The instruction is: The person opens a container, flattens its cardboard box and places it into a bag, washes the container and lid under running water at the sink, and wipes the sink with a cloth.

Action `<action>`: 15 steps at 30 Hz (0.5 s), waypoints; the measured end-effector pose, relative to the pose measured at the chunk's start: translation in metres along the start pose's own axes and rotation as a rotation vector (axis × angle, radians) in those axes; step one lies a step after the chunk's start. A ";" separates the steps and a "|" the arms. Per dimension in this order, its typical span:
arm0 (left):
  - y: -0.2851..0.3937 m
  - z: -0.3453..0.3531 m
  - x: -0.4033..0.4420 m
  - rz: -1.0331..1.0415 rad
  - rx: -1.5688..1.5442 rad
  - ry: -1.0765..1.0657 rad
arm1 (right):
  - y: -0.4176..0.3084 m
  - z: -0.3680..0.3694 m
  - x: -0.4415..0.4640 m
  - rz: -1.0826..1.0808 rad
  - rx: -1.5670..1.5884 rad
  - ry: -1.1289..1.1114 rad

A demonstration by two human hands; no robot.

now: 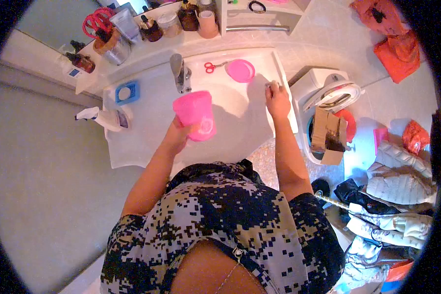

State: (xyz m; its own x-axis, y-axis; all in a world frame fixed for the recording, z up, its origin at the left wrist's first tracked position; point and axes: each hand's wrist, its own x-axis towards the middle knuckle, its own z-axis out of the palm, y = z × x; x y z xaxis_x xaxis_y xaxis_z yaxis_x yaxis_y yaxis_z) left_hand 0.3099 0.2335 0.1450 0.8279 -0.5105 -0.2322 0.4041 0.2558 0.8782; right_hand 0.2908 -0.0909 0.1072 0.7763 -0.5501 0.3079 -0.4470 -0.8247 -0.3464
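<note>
Pink cup [194,105]: held up over the white sink [147,139], in front of the faucet [180,73]; tilted, wider end toward the faucet, narrower end toward the person. Contents: cannot tell.

Left grip [179,131]: fingers closed around the cup's narrower part, opened only as far as the cup's girth.

Right grip [278,101]: fingers curled, near the sink's right edge, well apart from the cup. Something small and pale shows at the fingertips; cannot tell whether it is held.

Back rim of sink: red-handled scissors [209,67] just beside a pink round piece [240,71], both between faucet and right grip.

Left side of sink: blue soap dish [118,93] bearing a pale, rounded bar [125,93]; nearer the person, a white spray bottle [108,118] lying tilted at the edge.

Beyond: shelf [144,54] behind the sink with dark bottles [188,17] and a jar [169,24]. Right of sink: open cardboard box [323,128] and, farther off, a heap of clothing [399,171]
</note>
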 end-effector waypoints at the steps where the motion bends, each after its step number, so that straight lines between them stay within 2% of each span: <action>1: -0.004 -0.013 0.001 0.046 0.208 0.040 | 0.005 0.004 0.001 -0.020 -0.226 -0.056; 3: -0.012 -0.033 0.004 0.133 0.626 0.123 | 0.003 0.011 0.005 -0.099 -0.287 -0.036; 4: -0.013 -0.037 0.005 0.153 0.636 0.120 | -0.002 0.013 0.008 -0.140 -0.317 -0.026; 7: -0.016 -0.043 -0.003 0.179 0.667 0.125 | -0.043 0.028 0.022 -0.290 -0.244 -0.255; 9: -0.015 -0.041 -0.004 0.180 0.680 0.146 | -0.063 0.056 0.029 -0.276 -0.201 -0.252; 12: 0.003 -0.026 -0.015 0.125 0.872 0.200 | -0.075 0.086 0.039 -0.237 -0.174 -0.190; 15: -0.010 -0.040 -0.018 0.173 0.618 0.209 | -0.075 0.100 0.049 -0.265 -0.188 -0.115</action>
State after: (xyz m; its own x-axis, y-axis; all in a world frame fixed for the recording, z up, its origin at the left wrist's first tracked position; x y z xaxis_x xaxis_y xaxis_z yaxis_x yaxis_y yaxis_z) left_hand 0.3066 0.2724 0.1233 0.9436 -0.3192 -0.0879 0.0132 -0.2291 0.9733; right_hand 0.4062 -0.0431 0.0596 0.9166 -0.3035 0.2602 -0.2885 -0.9527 -0.0952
